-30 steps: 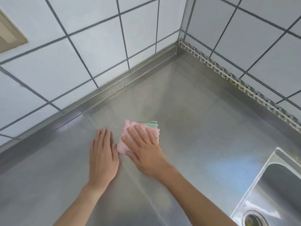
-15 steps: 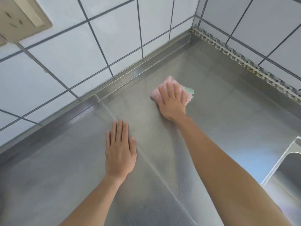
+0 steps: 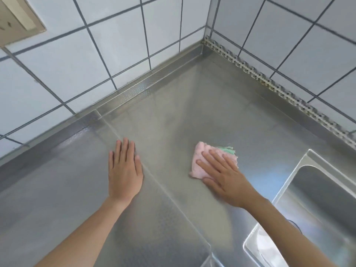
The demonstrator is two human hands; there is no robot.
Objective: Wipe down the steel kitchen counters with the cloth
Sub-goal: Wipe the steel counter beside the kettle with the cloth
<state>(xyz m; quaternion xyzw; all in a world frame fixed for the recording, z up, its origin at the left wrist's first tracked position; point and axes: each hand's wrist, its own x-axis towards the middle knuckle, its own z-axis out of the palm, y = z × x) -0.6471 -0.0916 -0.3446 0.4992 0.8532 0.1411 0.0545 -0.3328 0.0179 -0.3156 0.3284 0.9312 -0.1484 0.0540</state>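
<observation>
A folded pink cloth (image 3: 200, 160) with a green layer showing at its far edge lies flat on the steel counter (image 3: 192, 116). My right hand (image 3: 223, 176) presses down on the cloth with fingers spread, covering its near right part. My left hand (image 3: 124, 170) rests palm down on the bare steel to the left of the cloth, fingers together, holding nothing. A seam in the counter runs diagonally past the thumb of my left hand.
White tiled walls meet at the far corner (image 3: 208, 35). A perforated metal strip (image 3: 269, 81) lines the right wall's base. A steel sink (image 3: 317, 199) is sunk into the counter at the right. A beige wall plate (image 3: 17, 22) sits at the upper left.
My right hand has dragged the cloth back from near the far corner toward me and to the right, closer to the sink. My left hand stays flat on the counter.
</observation>
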